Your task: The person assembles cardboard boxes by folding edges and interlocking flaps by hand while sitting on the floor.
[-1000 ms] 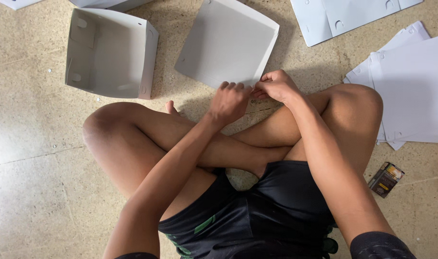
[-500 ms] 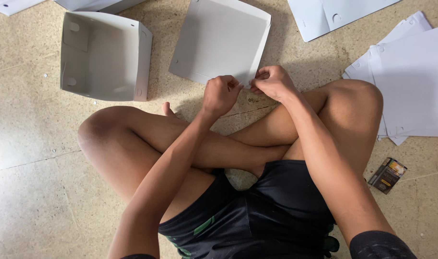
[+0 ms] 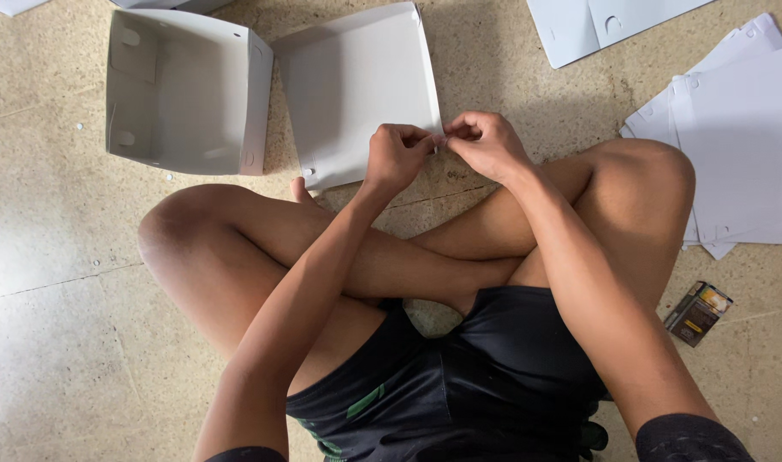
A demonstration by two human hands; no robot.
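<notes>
I sit cross-legged on a speckled floor. My left hand [image 3: 397,157] and my right hand [image 3: 487,144] meet at the near right corner of a partly folded white cardboard box [image 3: 356,94] that lies on the floor before my knees. Both hands pinch that corner, fingers curled on the card's edge. The box's sides are only slightly raised. To its left stands a finished white box [image 3: 181,90], open side up, with small round holes in its walls.
A stack of flat white card sheets [image 3: 742,145] lies at the right, beside my right knee. More flat sheets [image 3: 605,21] lie at the top right. A small dark packet [image 3: 697,313] rests on the floor at the lower right.
Both hands have shifted along the near edge to the box's right corner, and the view has moved so the boxes sit further right in the picture.
</notes>
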